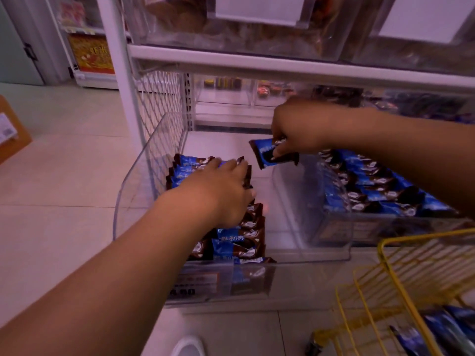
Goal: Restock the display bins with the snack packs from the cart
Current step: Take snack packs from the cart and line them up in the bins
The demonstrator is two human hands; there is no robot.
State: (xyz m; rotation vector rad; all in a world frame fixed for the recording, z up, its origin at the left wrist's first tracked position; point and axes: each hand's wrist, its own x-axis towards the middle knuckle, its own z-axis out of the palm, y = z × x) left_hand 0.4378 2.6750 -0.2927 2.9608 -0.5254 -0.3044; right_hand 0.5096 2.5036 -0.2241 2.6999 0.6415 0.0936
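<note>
A clear plastic display bin [133,176] sits on the lowest shelf, with a row of blue-and-brown snack packs [239,242] standing along its left side. My left hand [221,188] lies on top of that row, fingers curled down over the packs. My right hand [295,132] pinches a single blue-and-brown snack pack [267,156] in the air above the bin's bare right half. More of the same packs [452,332] lie in the yellow wire cart [385,255] at the lower right.
A neighbouring clear bin [334,227] to the right holds several of the same packs. Upper shelves [257,60] carry more clear bins overhead. A cardboard box [10,132] sits on the tiled floor at far left. A white shoe [189,346] shows at the bottom.
</note>
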